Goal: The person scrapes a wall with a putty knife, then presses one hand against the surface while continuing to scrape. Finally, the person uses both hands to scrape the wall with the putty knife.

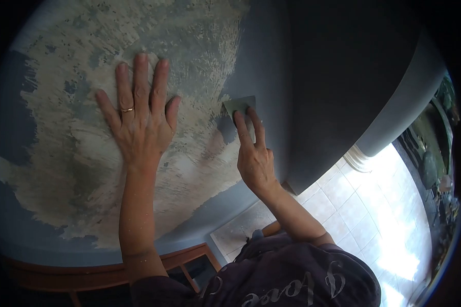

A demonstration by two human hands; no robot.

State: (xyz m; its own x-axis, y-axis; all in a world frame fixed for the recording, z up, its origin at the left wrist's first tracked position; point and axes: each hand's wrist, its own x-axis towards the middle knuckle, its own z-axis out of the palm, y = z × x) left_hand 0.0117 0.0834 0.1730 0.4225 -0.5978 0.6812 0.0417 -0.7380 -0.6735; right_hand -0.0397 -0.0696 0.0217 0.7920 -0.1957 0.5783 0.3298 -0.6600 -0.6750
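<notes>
My left hand (pixel 144 112) lies flat on the wall with its fingers spread and a ring on one finger. Under it is a large rough patch of pale plaster (pixel 189 61) with scraped, streaky marks. At the patch's right edge my right hand (pixel 255 153) holds a thin flat scraper (pixel 243 104), two fingers stretched over its blade. The blade lies against the wall where the pale patch meets the blue-grey paint (pixel 261 66). The scraper's handle is hidden by the hand.
A dark curved wall section (pixel 338 77) stands to the right. Below it are floor tiles (pixel 338 210) in bright sunlight. Reddish-brown wooden furniture (pixel 87 278) with dark panels is at the lower left. Blurred clutter and greenery (pixel 435 148) show at the far right.
</notes>
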